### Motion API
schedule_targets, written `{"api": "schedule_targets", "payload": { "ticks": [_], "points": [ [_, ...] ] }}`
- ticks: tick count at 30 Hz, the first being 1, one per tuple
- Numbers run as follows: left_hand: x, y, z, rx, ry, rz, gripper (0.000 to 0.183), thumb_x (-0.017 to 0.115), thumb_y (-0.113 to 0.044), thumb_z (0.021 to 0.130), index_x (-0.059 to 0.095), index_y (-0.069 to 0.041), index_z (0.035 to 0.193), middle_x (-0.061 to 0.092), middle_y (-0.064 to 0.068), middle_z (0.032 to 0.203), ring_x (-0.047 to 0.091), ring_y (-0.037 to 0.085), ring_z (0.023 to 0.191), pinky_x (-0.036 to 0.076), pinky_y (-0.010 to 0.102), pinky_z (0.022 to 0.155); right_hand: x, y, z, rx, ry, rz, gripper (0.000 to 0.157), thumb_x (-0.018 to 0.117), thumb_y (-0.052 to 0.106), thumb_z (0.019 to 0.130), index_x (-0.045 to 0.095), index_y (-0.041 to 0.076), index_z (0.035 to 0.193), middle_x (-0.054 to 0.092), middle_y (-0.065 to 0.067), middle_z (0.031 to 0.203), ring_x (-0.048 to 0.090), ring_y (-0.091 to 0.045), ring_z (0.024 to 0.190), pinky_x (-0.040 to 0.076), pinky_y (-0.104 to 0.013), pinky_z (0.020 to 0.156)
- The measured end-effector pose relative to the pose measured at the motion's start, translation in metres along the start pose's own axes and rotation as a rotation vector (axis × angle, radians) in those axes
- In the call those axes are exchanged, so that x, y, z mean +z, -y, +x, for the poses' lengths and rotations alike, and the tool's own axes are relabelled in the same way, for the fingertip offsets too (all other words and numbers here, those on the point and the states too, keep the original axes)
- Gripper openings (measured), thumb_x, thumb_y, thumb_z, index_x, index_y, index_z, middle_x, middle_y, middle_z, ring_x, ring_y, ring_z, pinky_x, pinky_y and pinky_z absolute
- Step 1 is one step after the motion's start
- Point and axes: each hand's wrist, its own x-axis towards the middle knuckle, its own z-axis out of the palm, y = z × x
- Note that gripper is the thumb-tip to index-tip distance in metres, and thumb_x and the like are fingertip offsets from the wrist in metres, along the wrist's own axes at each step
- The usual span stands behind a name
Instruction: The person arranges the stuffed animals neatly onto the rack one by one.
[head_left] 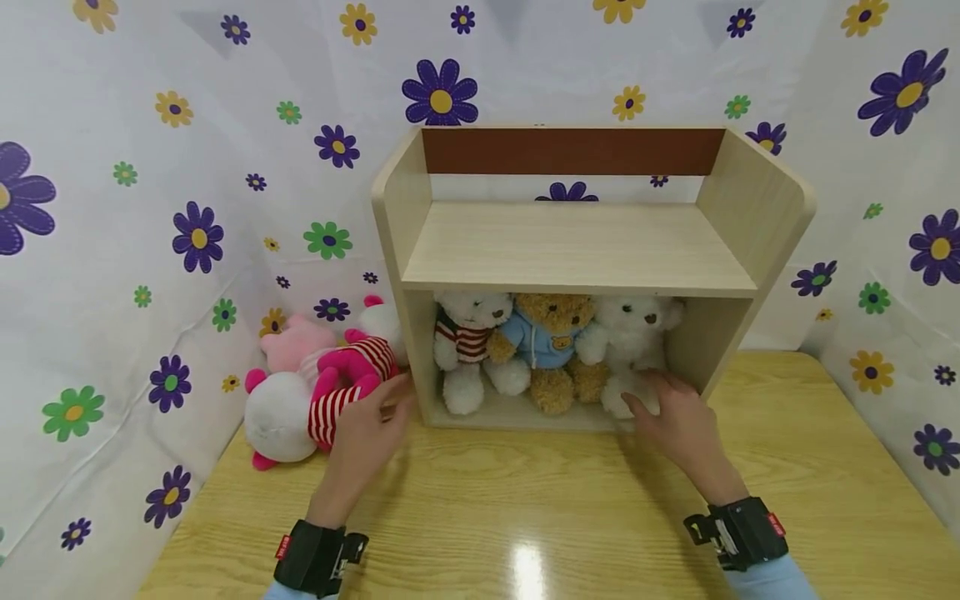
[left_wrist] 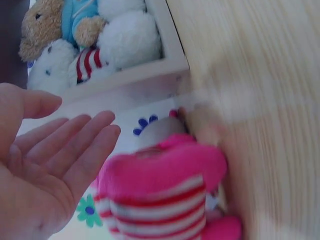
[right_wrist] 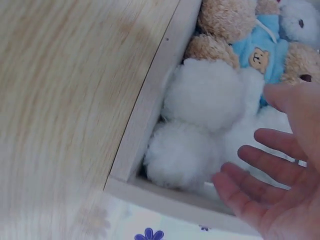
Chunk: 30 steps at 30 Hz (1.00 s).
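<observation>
Inside the lower compartment of a wooden shelf [head_left: 577,250] three teddy bears sit in a row. On the left is a white bear in a striped sweater [head_left: 472,342], in the middle a brown bear in a blue hoodie [head_left: 551,333], on the right a plain white bear [head_left: 626,325]. My right hand [head_left: 675,417] is at the plain bear's feet [right_wrist: 200,95], its fingers loosely spread with nothing gripped. Beside the shelf's left wall, my left hand [head_left: 371,433] is empty, fingers extended in the left wrist view, near a pink plush toy with red-and-white stripes [left_wrist: 165,195].
More plush toys, among them a pink one [head_left: 296,346] and a white-headed one with pink ears [head_left: 281,417], lie piled left of the shelf. Everything stands on a wood-grain table [head_left: 465,517], against a flower-patterned cloth [head_left: 247,75]. The upper shelf board [head_left: 577,242] overhangs the bears' heads.
</observation>
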Motion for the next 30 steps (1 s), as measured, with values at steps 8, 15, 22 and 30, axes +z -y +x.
{"api": "schedule_targets", "payload": {
  "ticks": [8,15,22,30],
  "points": [
    [-0.024,0.013,-0.019,0.067,-0.091,0.151,0.024,0.07,-0.011,0.095,0.075,-0.008,0.118,0.079,0.008,0.102,0.071,0.018,0.078,0.06,0.038,0.072,-0.018,-0.009,-0.009,-0.115,-0.279,-0.031,0.014,0.076,0.009,0.085,0.075,-0.001,0.096,0.073,-0.019,0.08,0.069,-0.031,0.062,0.051,-0.047,0.05],
    [-0.047,0.024,-0.024,0.058,-0.19,0.226,0.024,0.074,-0.01,0.092,0.075,-0.003,0.115,0.074,0.009,0.083,0.06,0.016,0.067,0.05,0.026,0.059,-0.027,-0.023,-0.008,-0.121,-0.566,-0.018,0.01,0.076,0.007,0.083,0.073,-0.002,0.087,0.072,-0.019,0.073,0.068,-0.032,0.059,0.048,-0.031,0.055],
    [-0.058,0.024,-0.029,-0.028,-0.142,0.302,0.039,0.076,-0.018,0.09,0.07,-0.002,0.125,0.066,0.021,0.104,0.058,0.024,0.07,0.046,0.03,0.057,-0.031,-0.024,-0.006,0.069,-0.683,0.061,0.032,0.081,0.012,0.082,0.068,-0.01,0.101,0.07,-0.028,0.088,0.068,-0.04,0.072,0.031,0.001,0.073],
    [-0.048,0.027,-0.031,-0.044,0.026,0.376,0.07,0.084,-0.033,0.085,0.055,-0.004,0.141,0.05,0.026,0.12,0.057,0.027,0.065,0.05,0.035,0.055,-0.034,-0.023,0.0,0.155,-0.613,0.148,0.043,0.076,0.016,0.089,0.063,-0.011,0.12,0.07,-0.031,0.101,0.07,-0.043,0.081,0.031,0.007,0.071]
  ]
}}
